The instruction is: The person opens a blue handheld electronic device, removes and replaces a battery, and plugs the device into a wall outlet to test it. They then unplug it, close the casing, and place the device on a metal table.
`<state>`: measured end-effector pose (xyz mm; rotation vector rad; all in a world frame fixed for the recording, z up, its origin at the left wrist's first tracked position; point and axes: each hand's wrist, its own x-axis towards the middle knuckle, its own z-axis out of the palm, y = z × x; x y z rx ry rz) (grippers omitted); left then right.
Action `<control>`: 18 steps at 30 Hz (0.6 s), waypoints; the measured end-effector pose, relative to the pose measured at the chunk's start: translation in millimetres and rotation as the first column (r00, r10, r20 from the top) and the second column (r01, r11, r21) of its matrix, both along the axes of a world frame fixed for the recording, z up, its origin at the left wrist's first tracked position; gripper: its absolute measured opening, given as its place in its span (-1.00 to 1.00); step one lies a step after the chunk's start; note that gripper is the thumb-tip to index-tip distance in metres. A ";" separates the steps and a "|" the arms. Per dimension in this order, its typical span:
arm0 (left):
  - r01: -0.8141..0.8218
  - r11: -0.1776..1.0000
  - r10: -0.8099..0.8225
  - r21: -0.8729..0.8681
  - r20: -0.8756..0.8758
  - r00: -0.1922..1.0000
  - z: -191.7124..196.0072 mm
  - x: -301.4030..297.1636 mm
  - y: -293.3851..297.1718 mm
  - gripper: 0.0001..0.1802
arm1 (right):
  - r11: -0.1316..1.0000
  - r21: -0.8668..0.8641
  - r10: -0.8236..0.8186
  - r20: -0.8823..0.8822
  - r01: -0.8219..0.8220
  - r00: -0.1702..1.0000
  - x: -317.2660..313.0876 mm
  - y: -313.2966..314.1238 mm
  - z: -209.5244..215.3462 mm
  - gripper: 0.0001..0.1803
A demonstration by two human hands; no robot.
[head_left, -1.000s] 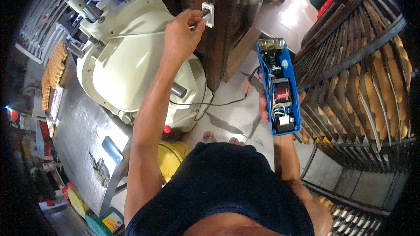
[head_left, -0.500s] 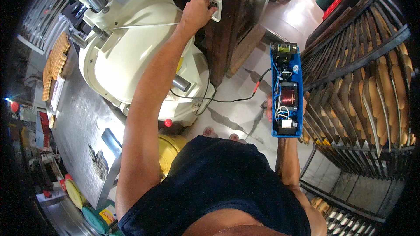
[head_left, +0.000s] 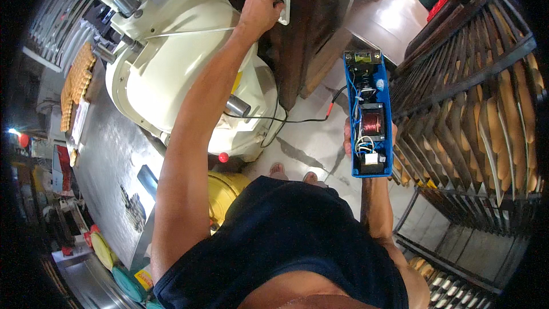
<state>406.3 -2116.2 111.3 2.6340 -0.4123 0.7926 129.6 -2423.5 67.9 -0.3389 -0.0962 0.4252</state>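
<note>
My left hand reaches up to a white wall socket on a dark wooden post, its fingers closed on something at the socket, probably a plug. My right hand holds an open blue electrical box upright from beneath; inside it are a copper coil, bundled wires and a small green part at the top. A black cable with a red tip runs from the box toward the big cream machine below my left arm.
A steel worktable lies at the left with a tray of biscuits. A dark metal rack of loaves fills the right side. A yellow bucket stands by my feet on the tiled floor.
My left hand has stayed at the wall socket while the view shifted. The blue box in my right hand has stayed upright, at about the same place.
</note>
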 end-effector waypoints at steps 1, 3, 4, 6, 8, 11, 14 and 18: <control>0.001 1.000 -0.001 -0.001 0.008 1.000 -2.6 1.1 -0.1 -0.66 | 1.000 -0.013 -0.014 -0.013 0.014 1.000 -2.6 1.6 4.4 -0.36; 0.005 1.000 -0.005 -0.007 0.030 1.000 0.8 -2.1 -3.4 -0.66 | 0.998 -0.051 -0.042 -0.046 0.040 0.998 -6.3 -2.1 1.9 -0.36; 0.010 1.000 -0.010 -0.024 0.029 1.000 -0.2 -4.0 -5.0 -0.67 | 0.999 -0.024 -0.028 -0.039 0.027 0.999 -7.2 -4.8 -4.4 -0.28; 0.013 0.998 -0.011 -0.055 0.032 0.999 -0.6 -6.6 -4.9 -0.67 | 0.999 0.035 0.009 -0.017 -0.009 1.000 -7.6 -3.8 -9.9 -0.13; -0.006 1.000 0.006 -0.028 -0.005 1.000 4.4 -7.1 -3.2 -0.67 | 1.000 -0.014 -0.010 0.013 0.010 1.000 -6.8 -4.4 -13.7 -0.15; 0.009 1.000 -0.008 0.013 -0.047 0.999 13.8 -21.8 2.9 -0.66 | 0.998 -0.066 0.002 0.027 0.000 1.000 -7.6 -9.9 -25.9 -0.17; -0.025 0.995 0.023 -0.094 -0.017 1.000 25.4 -37.7 12.1 -0.66 | 0.998 -0.055 0.016 0.035 -0.014 0.999 -13.1 -11.7 -24.1 -0.18; 0.002 0.964 0.060 -0.265 0.224 0.973 54.7 -30.7 23.6 -0.67 | 0.995 -0.096 -0.009 0.009 0.010 1.000 -5.7 -13.6 -20.0 -0.24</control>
